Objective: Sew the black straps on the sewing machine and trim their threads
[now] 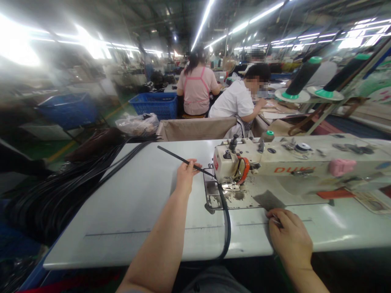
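Note:
A narrow black strap [226, 219] runs from the table's front edge up to the presser foot [230, 187] of the sewing machine [265, 162]. Behind the needle area, its stiff end [171, 153] sticks out to the upper left. My left hand [185, 175] is closed around this far stretch of strap, left of the machine head. My right hand [288, 232] rests near the table's front edge with curled fingers. A small shiny metal piece [276, 219] shows between them; its kind is mostly hidden. Just beyond the fingers lies a dark grey patch [269, 199] on the machine bed.
A thick bundle of black straps [61, 187] hangs over the table's left side. A printed ruler [137, 232] crosses the white table [122, 252]. Thread cones [305, 77] stand at the back right. Two people sit ahead, near a blue crate [154, 105].

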`<state>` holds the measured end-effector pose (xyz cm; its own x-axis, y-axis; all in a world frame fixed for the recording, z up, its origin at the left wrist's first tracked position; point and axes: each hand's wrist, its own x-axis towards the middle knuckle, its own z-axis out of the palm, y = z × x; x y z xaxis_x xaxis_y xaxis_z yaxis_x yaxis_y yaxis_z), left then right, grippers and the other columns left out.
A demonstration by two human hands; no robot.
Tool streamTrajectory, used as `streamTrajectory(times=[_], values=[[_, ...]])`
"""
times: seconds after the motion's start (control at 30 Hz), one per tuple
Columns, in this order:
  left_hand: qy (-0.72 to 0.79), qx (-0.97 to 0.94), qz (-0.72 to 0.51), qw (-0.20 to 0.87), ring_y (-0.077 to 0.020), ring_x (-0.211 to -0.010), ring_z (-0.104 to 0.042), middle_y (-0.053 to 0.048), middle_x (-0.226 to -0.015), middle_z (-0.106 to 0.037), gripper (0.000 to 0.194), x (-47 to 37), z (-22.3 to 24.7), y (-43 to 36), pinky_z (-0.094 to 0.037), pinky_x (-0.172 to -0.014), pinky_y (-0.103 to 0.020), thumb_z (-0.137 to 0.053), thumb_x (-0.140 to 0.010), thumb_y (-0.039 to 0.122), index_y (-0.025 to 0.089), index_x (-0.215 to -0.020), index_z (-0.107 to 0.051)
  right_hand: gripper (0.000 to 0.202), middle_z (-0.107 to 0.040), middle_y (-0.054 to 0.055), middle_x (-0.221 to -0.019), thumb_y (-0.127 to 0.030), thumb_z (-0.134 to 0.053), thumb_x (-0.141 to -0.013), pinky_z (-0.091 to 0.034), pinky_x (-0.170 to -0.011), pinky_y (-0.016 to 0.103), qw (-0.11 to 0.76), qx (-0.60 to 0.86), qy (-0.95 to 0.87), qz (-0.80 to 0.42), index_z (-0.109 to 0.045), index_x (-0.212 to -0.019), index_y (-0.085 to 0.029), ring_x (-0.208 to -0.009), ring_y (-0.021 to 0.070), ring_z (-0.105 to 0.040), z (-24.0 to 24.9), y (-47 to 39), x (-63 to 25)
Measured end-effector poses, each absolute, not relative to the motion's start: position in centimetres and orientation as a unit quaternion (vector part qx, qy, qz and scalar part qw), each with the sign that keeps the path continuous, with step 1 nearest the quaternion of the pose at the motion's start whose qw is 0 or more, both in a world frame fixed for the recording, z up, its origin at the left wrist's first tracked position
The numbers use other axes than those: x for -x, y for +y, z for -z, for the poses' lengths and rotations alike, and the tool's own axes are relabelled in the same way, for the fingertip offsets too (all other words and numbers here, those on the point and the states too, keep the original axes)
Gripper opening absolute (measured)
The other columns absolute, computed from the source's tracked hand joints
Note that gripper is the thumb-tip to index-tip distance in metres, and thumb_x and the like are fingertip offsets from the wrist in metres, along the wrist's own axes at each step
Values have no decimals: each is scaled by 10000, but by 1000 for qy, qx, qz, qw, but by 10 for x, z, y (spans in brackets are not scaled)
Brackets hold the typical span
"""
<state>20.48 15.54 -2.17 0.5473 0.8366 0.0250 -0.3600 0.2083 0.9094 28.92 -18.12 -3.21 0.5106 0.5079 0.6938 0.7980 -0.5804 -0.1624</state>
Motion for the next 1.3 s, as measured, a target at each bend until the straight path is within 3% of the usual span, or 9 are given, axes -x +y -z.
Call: streamTrajectory(times=[0.2, 0.4, 0.83, 1.07, 1.3], values=[[239, -488, -394, 741, -201, -817, -711, -62, -819, -691, 439, -206, 24, 157, -594, -863, -444, -739, -799, 516, 137, -988, -621, 142, -674, 51, -845, -136, -512, -855, -489, -789, 366, 240, 838, -384, 304, -616, -814, -224, -792, 243, -622, 31, -180, -287], [209, -520, -346, 752, -199, -899, -704, -77, -947, -716, 479, -211, 25, 147, -572, -911, -423, -853, -668, 359, 152, -1043, -640, 140, -672, 56, -841, -127, -521, -845, -486, -801, 366, 239, 848, -372, 292, -618, -812, -222, -804, 241, -615, 29, -180, -284], [223, -613, -285, 703, -201, -813, -707, -75, -867, -746, 299, -218, 32, 143, -585, -764, -329, -750, -794, 422, 155, -925, -717, 139, -651, 60, -852, -111, -522, -835, -478, -804, 377, 233, 831, -398, 310, -600, -845, -225, -805, 248, -587, 30, -180, -285], [240, -711, -249, 613, -216, -820, -710, -60, -864, -774, 193, -220, 32, 139, -555, -784, -314, -700, -834, 299, 170, -967, -757, 133, -648, 60, -840, -116, -515, -829, -473, -781, 379, 225, 826, -407, 319, -595, -829, -223, -782, 247, -575, 29, -180, -286], [200, -818, -221, 492, -242, -936, -692, -49, -925, -780, 125, -216, 28, 137, -513, -897, -326, -687, -787, 201, 204, -862, -787, 141, -656, 63, -867, -111, -517, -831, -477, -786, 369, 219, 820, -419, 323, -611, -849, -214, -798, 239, -578, 23, -176, -280]])
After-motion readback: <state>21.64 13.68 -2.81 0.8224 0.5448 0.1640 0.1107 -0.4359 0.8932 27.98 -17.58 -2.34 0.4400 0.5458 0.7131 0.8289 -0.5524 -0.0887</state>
